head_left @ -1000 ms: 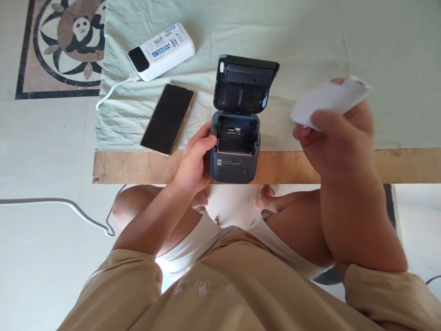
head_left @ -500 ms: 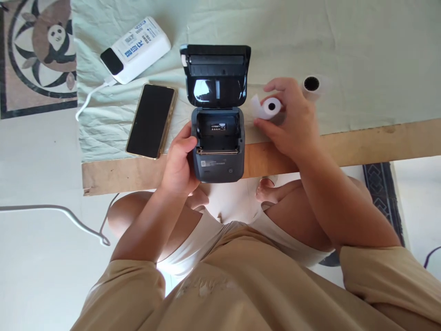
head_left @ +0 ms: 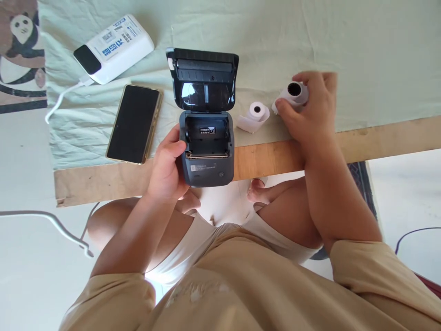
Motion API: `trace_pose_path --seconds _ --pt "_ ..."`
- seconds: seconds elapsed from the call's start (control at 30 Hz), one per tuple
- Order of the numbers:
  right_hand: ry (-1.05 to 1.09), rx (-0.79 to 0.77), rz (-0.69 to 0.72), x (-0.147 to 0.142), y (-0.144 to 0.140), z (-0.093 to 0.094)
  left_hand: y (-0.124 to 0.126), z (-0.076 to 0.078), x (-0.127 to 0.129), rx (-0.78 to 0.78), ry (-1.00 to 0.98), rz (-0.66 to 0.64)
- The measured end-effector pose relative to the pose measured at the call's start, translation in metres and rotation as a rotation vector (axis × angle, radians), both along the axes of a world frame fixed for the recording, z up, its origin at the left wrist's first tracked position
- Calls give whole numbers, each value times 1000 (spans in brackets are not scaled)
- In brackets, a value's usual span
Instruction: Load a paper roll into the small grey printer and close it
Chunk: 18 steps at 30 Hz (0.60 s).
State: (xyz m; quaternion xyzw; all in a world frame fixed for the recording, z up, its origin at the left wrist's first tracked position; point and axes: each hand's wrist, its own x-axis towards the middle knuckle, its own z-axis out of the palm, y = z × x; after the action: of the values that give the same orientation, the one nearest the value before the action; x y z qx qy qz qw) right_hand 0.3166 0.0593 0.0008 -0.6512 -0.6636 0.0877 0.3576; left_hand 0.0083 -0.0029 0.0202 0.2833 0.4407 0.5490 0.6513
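Observation:
A dark grey label printer (head_left: 209, 171) stands at the table's front edge with its lid (head_left: 203, 78) raised and its paper bay bare. My left hand (head_left: 168, 163) grips the printer's left side, thumb on the rim. To the right of the printer, a small white paper roll (head_left: 255, 115) stands on the cloth with its loose end curling left. Farther right, my right hand (head_left: 310, 108) is closed around a second paper roll (head_left: 300, 94), which has a wide dark core; thumb and fingers are on opposite sides of it.
Left of the printer lie a smartphone (head_left: 134, 124) with a dark screen and a white power bank (head_left: 119, 48) with a white cable (head_left: 65, 94) plugged in. Pale green cloth (head_left: 372, 59) covers the table, leaving a wooden front edge (head_left: 386, 133) exposed. My legs are beneath it.
My right hand has let go of the small paper roll, which stays on the cloth, and has moved right to grasp the other roll. My left hand keeps holding the printer. The view has shifted slightly.

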Motion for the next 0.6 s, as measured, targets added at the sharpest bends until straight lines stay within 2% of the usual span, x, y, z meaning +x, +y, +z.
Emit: trace_pose_path --seconds 0.07,0.2,0.3,0.4,0.47,0.53,0.6 --pt "-4 -64 -10 4 5 -11 0 0 -2 1 -4 -34" --pt "87 -12 -31 -3 4 -12 0 -1 -5 37 -13 -82" --pt "412 27 -87 -3 9 -12 0 -5 -5 60 -13 -69" --pt "818 -61 -151 2 20 -15 -2 -6 -3 75 -8 -66" --pt "919 -123 -140 -1 20 -8 -4 -5 -1 86 -9 -66" --pt "900 -71 -112 -15 10 8 -6 -4 1 94 -7 -55" --pt "832 150 -60 -38 -9 30 -7 -5 2 98 -9 -33"
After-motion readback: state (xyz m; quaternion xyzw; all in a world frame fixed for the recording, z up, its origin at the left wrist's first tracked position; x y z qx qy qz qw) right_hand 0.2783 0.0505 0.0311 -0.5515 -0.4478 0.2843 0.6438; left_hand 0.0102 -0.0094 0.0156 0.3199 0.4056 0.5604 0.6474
